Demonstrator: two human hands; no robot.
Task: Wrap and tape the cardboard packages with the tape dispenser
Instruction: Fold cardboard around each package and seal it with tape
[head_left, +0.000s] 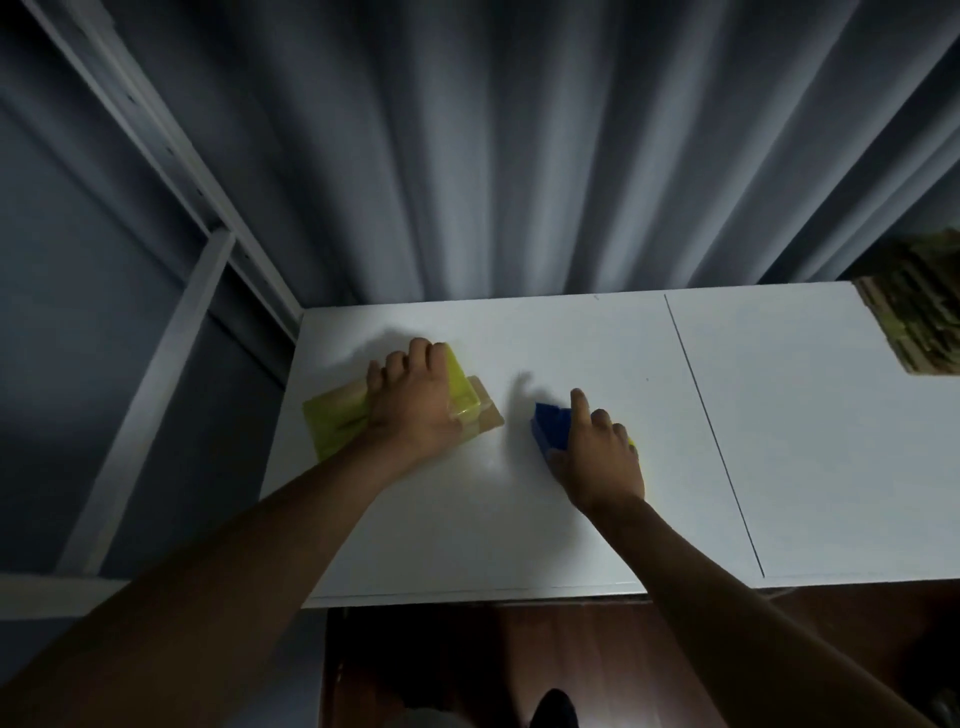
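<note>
Lying flat, package (332, 421) runs lengthwise from near-left to far-right.

Head view, steeply down onto white table (519, 519), close
</note>
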